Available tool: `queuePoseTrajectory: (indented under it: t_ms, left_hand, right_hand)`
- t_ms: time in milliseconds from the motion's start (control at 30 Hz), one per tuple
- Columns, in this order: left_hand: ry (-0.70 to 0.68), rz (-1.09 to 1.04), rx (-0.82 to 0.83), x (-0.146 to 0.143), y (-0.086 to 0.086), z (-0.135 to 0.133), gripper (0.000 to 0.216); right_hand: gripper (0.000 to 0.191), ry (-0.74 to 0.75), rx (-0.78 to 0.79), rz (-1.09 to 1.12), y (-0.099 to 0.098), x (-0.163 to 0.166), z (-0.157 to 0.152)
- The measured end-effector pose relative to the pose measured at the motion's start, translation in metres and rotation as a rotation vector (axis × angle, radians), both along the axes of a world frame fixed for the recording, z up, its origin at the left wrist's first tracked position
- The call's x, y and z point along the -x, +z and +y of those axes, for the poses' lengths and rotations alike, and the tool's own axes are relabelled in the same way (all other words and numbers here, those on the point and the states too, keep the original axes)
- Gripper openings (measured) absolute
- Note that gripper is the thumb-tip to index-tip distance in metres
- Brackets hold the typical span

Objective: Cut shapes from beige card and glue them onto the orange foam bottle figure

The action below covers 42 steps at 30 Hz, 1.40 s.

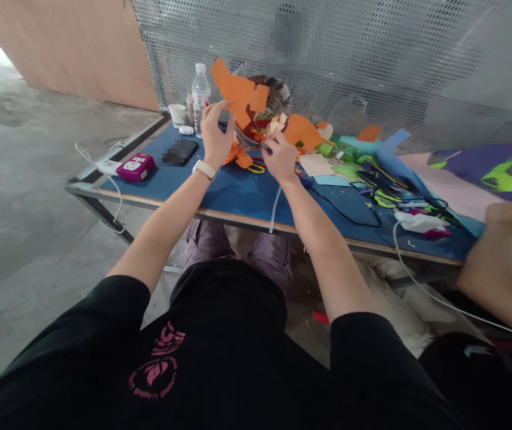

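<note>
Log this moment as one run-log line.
left hand: holds orange sheet raised | right hand: pinches pale scrap at bowl | table: scissors, bottle

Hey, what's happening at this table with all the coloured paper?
A seated person is at a blue table littered with coloured craft sheets and offcuts. Their left hand holds up a jagged orange sheet, pinched at its lower edge. Their right hand is at the front of a bowl full of scraps, fingers among pale pieces; whether it grips one is unclear. Yellow-handled scissors lie on the table between the hands. Another person's arm rests at the right edge.
</note>
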<state>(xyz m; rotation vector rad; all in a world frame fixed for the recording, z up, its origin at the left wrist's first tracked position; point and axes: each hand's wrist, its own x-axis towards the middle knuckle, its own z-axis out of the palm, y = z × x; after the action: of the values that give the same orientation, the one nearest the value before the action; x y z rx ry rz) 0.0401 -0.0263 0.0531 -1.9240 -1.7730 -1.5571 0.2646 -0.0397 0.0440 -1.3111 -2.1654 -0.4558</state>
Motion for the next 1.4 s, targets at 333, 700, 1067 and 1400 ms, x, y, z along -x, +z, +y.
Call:
queuePoseTrajectory:
  t_ms: [333, 700, 1067, 1400]
  left_hand:
    - [-0.011, 0.297, 0.208, -0.006, 0.017, -0.029, 0.091]
    - [-0.058, -0.049, -0.011, -0.004, 0.013, -0.03, 0.082]
    - [-0.123, 0.061, 0.068, -0.002, 0.011, -0.029, 0.088]
    - [-0.108, 0.191, 0.181, -0.011, 0.019, -0.039, 0.094]
  right_hand:
    - [0.046, -0.061, -0.02, 0.05, -0.009, -0.004, 0.015]
    - [0.05, -0.004, 0.006, 0.017, 0.0, 0.0, -0.001]
    - [0.049, -0.002, -0.051, 0.01, -0.016, -0.005, 0.022]
    - [0.052, 0.027, -0.064, 0.048, -0.012, -0.005, 0.015]
